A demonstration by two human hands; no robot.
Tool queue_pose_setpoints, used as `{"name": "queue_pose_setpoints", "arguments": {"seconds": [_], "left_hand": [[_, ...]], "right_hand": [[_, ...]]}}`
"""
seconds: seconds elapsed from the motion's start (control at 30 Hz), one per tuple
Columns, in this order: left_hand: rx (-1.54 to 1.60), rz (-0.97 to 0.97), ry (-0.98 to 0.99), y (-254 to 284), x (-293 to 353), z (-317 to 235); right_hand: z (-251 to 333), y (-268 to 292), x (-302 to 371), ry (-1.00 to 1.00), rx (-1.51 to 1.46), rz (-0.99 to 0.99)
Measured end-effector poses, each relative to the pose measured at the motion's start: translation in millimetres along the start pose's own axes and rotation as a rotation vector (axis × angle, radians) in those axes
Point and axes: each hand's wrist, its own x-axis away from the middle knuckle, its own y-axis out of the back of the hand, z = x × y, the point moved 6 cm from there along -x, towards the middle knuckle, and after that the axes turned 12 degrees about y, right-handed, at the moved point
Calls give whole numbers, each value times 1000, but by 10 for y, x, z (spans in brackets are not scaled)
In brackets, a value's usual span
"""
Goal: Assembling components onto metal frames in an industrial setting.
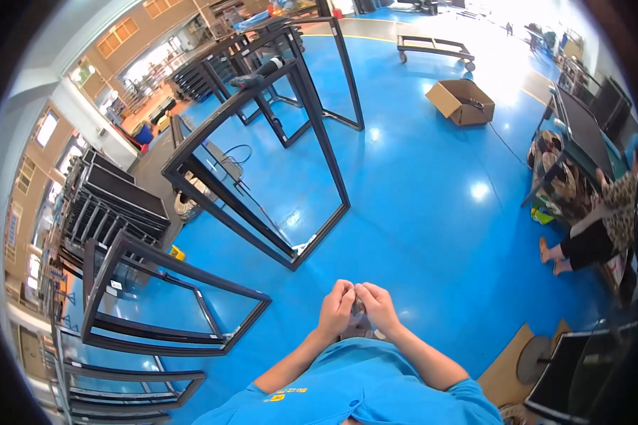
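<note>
1. Here, the blue floor (432, 163) fills most of the view around me.
2. The tall black metal frame (262, 142) stands at eleven o'clock from my hands, well apart.
3. A lower black frame (170, 304) lies at nine o'clock.
4. An open cardboard box (462, 100) sits far at one o'clock.
5. A person (602, 227) sits at three o'clock beside a dark table (585, 127).
6. My left hand (334, 309) and right hand (378, 306) meet before my chest, fingers curled and pinching together one small object (357, 309); it is too small to tell what it is.
</note>
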Motion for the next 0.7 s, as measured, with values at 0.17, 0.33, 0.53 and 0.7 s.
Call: {"name": "queue_pose_setpoints", "arguments": {"seconds": [0.17, 0.33, 0.53, 0.7], "left_hand": [[-174, 5, -131, -268, -784, -337], [-358, 201, -283, -845, -1996, -788], [-252, 461, -366, -1691, -3358, -1751], [-528, 692, -493, -2644, -4031, -1897]], "right_hand": [[9, 366, -688, -49, -46, -41], [-121, 1018, -1677, -21, -214, -271], [864, 1858, -2840, 169, -84, -329], [596, 2707, -3195, 302, -81, -693]]}}
